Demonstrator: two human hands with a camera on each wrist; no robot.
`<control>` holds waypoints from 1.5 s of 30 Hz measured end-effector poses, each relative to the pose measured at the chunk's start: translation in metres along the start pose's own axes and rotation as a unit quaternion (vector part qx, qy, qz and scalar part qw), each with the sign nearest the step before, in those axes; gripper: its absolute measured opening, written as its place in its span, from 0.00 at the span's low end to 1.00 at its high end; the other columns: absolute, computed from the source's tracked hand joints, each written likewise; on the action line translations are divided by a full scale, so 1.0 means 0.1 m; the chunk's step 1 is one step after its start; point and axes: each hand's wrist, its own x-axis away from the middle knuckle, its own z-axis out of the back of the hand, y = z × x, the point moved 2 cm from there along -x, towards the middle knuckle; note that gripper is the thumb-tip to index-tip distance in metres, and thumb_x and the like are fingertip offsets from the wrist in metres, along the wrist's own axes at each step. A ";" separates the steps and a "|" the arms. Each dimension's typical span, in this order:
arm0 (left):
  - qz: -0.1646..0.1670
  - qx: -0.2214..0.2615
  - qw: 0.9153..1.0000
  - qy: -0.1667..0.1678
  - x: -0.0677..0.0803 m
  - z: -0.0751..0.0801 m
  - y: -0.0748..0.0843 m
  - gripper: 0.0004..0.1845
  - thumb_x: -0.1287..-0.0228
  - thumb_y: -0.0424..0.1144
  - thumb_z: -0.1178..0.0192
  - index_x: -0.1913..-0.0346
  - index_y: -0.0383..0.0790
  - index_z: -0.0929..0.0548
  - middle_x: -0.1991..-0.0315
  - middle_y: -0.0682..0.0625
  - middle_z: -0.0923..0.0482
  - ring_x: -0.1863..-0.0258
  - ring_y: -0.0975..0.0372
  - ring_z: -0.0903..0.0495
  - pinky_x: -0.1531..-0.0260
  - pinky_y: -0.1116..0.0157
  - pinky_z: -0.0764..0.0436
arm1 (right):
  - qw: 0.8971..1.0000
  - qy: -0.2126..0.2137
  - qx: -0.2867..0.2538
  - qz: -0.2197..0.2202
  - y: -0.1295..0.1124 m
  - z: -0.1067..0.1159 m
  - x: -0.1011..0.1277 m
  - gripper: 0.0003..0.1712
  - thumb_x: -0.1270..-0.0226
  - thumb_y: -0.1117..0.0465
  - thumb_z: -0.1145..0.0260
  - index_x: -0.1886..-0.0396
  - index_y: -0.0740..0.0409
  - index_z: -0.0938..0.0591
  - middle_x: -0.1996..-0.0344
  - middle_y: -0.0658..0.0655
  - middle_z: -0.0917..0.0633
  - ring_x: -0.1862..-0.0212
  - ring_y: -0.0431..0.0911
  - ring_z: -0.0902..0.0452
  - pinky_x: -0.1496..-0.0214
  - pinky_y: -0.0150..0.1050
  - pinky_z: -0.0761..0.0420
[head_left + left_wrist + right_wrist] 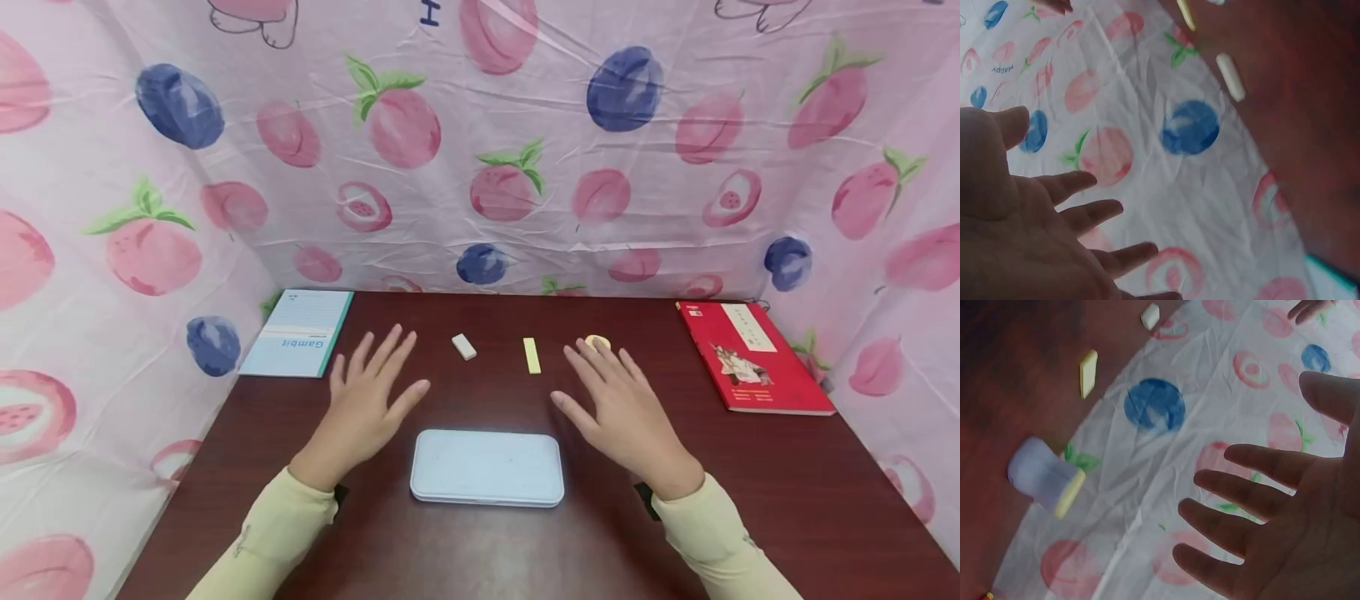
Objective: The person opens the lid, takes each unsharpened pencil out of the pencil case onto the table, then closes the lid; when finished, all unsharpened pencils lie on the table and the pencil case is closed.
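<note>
Both hands are spread over the table, fingers straight and holding nothing. In the head view the left hand [367, 408] is left of a flat pale-blue case [487, 467] with rounded corners, which lies closed. On the other side of the case is the right hand [622, 408]. Its fingertips overlap a small object with a round yellow end [597, 342]; the right wrist view shows that object's greyish waisted body [1041, 472]. Between the hands, farther back, lie a white eraser [464, 347] and a thin yellow strip [532, 355].
A blue-and-white notebook [292, 333] marked Gambit lies at the table's back left. At the back right is a red book [753, 358]. Fruit-printed cloth [555, 183] hangs behind and along both sides of the dark brown table [480, 554].
</note>
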 end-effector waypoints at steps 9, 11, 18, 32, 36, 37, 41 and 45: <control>-0.043 0.070 0.988 -0.128 0.07 -0.32 -0.05 0.40 0.22 0.61 0.42 0.14 0.54 0.40 0.12 0.47 0.48 0.14 0.39 0.52 0.24 0.25 0.53 | 0.997 -0.040 -0.002 0.072 -0.08 -0.36 0.07 0.42 0.26 0.37 0.32 0.21 0.55 0.26 0.25 0.65 0.23 0.22 0.63 0.30 0.22 0.63 0.30; -0.051 0.069 0.984 -0.157 0.11 -0.39 -0.06 0.41 0.22 0.63 0.42 0.14 0.52 0.40 0.13 0.45 0.47 0.14 0.38 0.50 0.24 0.25 0.51 | 0.994 -0.053 -0.006 0.092 -0.09 -0.43 0.10 0.43 0.26 0.35 0.33 0.22 0.54 0.25 0.26 0.64 0.22 0.22 0.63 0.30 0.23 0.62 0.29; -0.051 0.063 0.972 -0.219 0.25 -0.57 -0.03 0.51 0.32 0.70 0.37 0.14 0.48 0.41 0.15 0.41 0.42 0.16 0.38 0.45 0.25 0.26 0.46 | 0.984 -0.106 -0.006 0.143 -0.11 -0.58 0.21 0.48 0.28 0.24 0.39 0.21 0.48 0.26 0.27 0.60 0.21 0.24 0.58 0.25 0.27 0.58 0.23; -0.110 0.020 0.974 -0.196 0.33 -0.69 0.00 0.61 0.49 0.60 0.17 0.16 0.44 0.38 0.26 0.42 0.30 0.24 0.43 0.34 0.29 0.30 0.37 | 0.972 -0.112 0.037 0.203 -0.19 -0.62 0.32 0.61 0.42 0.19 0.30 0.20 0.53 0.28 0.32 0.54 0.18 0.33 0.49 0.21 0.33 0.51 0.18; -0.109 0.016 0.976 -0.186 0.30 -0.70 0.02 0.59 0.49 0.57 0.16 0.17 0.42 0.35 0.28 0.41 0.28 0.28 0.46 0.31 0.32 0.35 0.32 | 0.971 -0.097 0.043 0.215 -0.18 -0.63 0.30 0.59 0.42 0.21 0.29 0.21 0.52 0.27 0.36 0.54 0.16 0.38 0.47 0.19 0.37 0.49 0.16; -0.109 0.012 0.977 -0.182 0.29 -0.70 0.02 0.59 0.49 0.56 0.16 0.18 0.40 0.35 0.28 0.41 0.28 0.28 0.46 0.30 0.33 0.35 0.31 | 0.971 -0.093 0.044 0.217 -0.17 -0.63 0.29 0.58 0.42 0.21 0.29 0.21 0.52 0.27 0.37 0.54 0.16 0.39 0.47 0.18 0.38 0.48 0.16; -0.104 -0.003 0.980 -0.170 0.24 -0.72 0.02 0.59 0.48 0.56 0.16 0.19 0.35 0.35 0.28 0.39 0.28 0.29 0.45 0.30 0.34 0.37 0.29 | 0.971 -0.080 0.041 0.222 -0.14 -0.65 0.22 0.56 0.41 0.24 0.27 0.22 0.52 0.26 0.38 0.54 0.16 0.42 0.46 0.18 0.41 0.47 0.15; -0.101 -0.014 0.981 -0.168 0.16 -0.73 -0.01 0.58 0.45 0.54 0.17 0.19 0.32 0.36 0.26 0.38 0.29 0.27 0.45 0.31 0.33 0.38 0.29 | 0.971 -0.070 0.034 0.226 -0.11 -0.68 0.15 0.54 0.40 0.26 0.25 0.22 0.52 0.25 0.37 0.55 0.17 0.42 0.47 0.18 0.42 0.47 0.14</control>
